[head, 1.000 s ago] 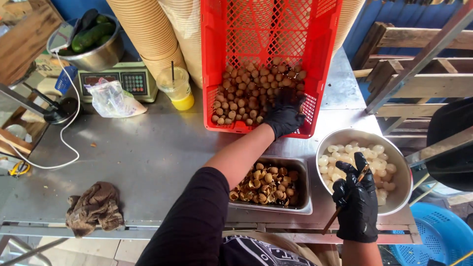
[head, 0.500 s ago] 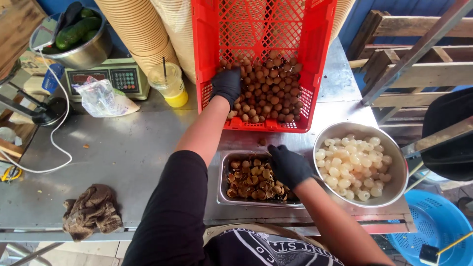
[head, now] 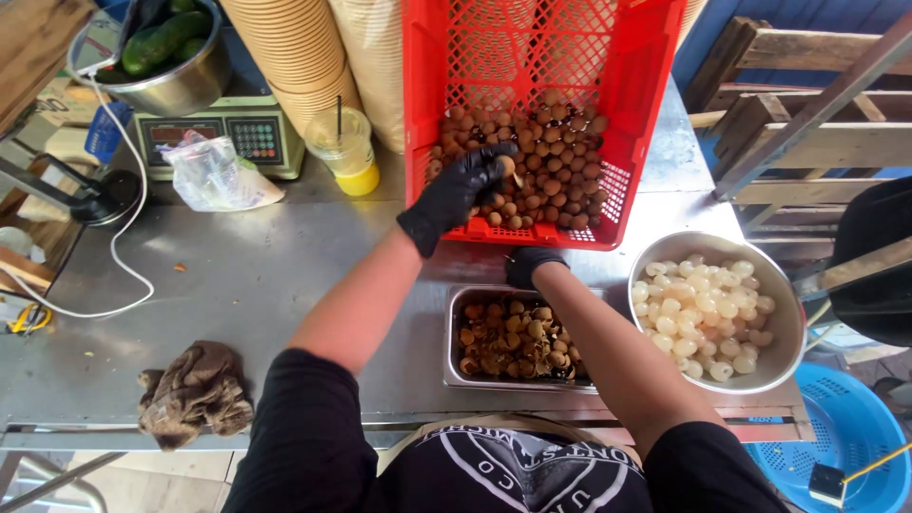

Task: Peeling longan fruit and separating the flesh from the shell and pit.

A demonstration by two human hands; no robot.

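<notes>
**Fruit station: stock and hands**

Head view, the only one, looking down on your tabletop (head: 285,285).

- Crate (head: 541,57), red plastic mesh, tilted toward you at the far edge. Holds brown unpeeled fruit (head: 560,161), heaped in its lower end; a good pile is left.
- Left hand (head: 461,190), black glove, inside the crate's near left corner, on top of the heap. Fingers curled around one brown fruit, which shows at the fingertips.
- Right hand (head: 530,266), black glove, low at the crate's near rim, just above the tray. Mostly hidden by your forearm; you cannot tell whether it is open or closed, or whether it holds anything.
- Tray (head: 454,332), steel, rectangular, just in front of you. Roughly half full of brown shells (head: 508,337).
- Bowl (head: 788,323), steel, round, right of the tray. Peeled white fruit (head: 703,313) covers most of its bottom, not up to the rim.
- Judgement of progress: well under way. Bowl and tray both carry a fair load, yet the crate heap looks larger than the bowl's.

Elsewhere on the tabletop:
- Rag (head: 195,389), brown, crumpled, near left edge.
- Scale (head: 223,138), far left, a pot of cucumbers (head: 161,43) on it.
- Plastic bag (head: 218,176), in front of the scale.
- Cup (head: 344,147) with straw, beside stacked paper cups (head: 294,57).
</notes>
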